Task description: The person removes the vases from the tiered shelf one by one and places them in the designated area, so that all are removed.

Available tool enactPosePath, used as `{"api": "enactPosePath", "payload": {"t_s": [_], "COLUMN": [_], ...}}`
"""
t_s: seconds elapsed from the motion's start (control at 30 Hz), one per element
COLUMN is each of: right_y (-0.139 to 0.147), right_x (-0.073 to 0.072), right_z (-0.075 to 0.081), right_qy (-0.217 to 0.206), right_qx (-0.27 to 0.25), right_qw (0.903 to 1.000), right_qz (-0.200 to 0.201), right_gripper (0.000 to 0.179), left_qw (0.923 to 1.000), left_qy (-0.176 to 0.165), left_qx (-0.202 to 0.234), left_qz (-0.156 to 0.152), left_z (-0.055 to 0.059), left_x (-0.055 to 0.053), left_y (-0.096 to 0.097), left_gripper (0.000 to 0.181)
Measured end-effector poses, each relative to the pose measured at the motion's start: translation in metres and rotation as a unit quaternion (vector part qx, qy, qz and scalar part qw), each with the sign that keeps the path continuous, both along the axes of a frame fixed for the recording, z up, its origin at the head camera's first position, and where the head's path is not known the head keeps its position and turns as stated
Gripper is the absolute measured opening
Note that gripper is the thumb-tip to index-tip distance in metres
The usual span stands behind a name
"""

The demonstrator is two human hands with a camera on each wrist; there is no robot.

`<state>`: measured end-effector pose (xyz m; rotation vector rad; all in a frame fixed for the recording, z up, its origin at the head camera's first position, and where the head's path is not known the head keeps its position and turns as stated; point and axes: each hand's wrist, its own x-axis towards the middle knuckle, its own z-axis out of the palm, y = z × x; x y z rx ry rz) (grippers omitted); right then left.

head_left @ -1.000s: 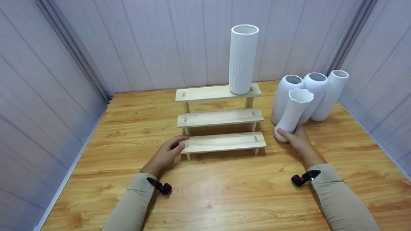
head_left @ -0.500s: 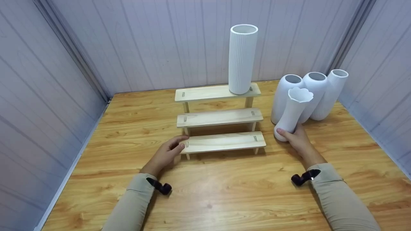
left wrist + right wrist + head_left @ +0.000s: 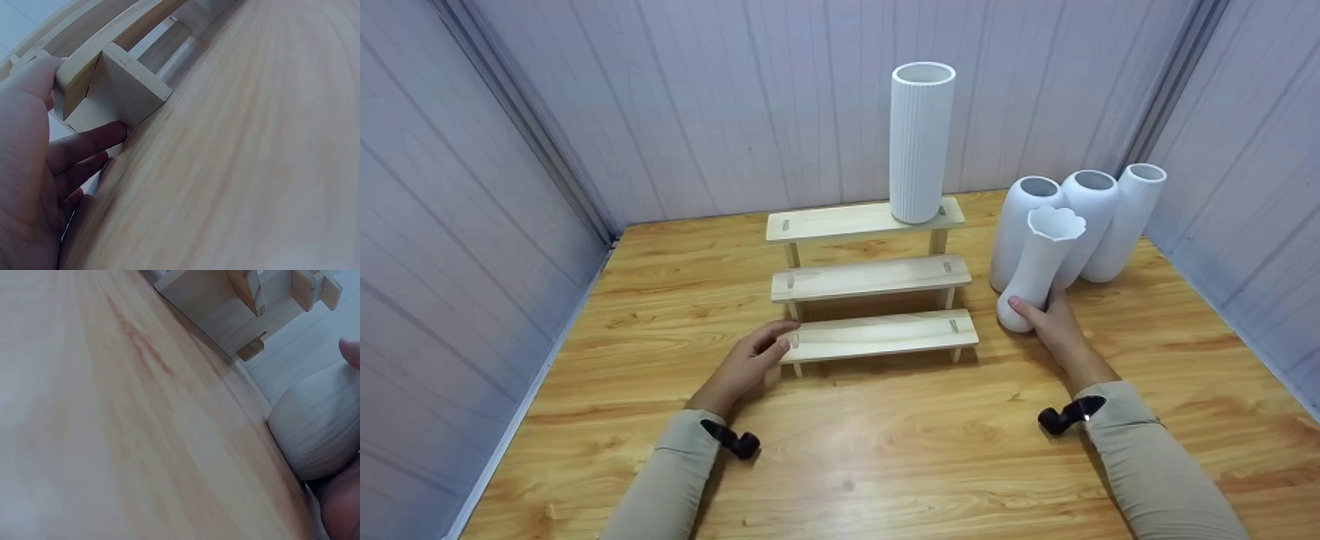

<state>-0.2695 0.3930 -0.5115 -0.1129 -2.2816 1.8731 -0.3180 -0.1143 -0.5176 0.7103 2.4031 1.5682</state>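
My right hand (image 3: 1056,322) grips the lower part of a white vase (image 3: 1036,274) with a scalloped rim, thumb at the front and fingers behind it. The vase stands upright with its rounded base low at the table, as the right wrist view shows. My left hand (image 3: 748,364) holds the left end of the lowest step of a three-step wooden display stand (image 3: 885,335). In the left wrist view its other fingers (image 3: 90,147) lie beside the stand's side panel, below the step. A tall ribbed white vase (image 3: 921,150) stands on the right part of the top step.
Close behind the held vase stand three more white vases: a rounded one (image 3: 1012,232) at left, another (image 3: 1099,217) in the middle and a slimmer one (image 3: 1129,225) at right. Panelled walls (image 3: 697,105) enclose the wooden table (image 3: 855,457) at the back and both sides.
The head view has shifted slightly, so everything sits a little lower and further left. Both hands keep their hold, and vases and stand stay in place.
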Motion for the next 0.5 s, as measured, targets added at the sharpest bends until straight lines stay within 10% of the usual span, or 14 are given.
{"api": "enactPosePath", "payload": {"t_s": [0.5], "right_y": [0.004], "right_x": [0.006], "right_z": [0.032], "right_qy": [0.121], "right_qx": [-0.059], "right_qw": [0.9895], "right_qz": [-0.053], "right_gripper": [0.06], "left_qw": [0.9997], "left_qy": [0.017], "left_qx": [0.015], "left_qz": [-0.011], "left_z": [-0.001], "left_x": [0.0], "left_y": [-0.001], "left_gripper": [0.036]}}
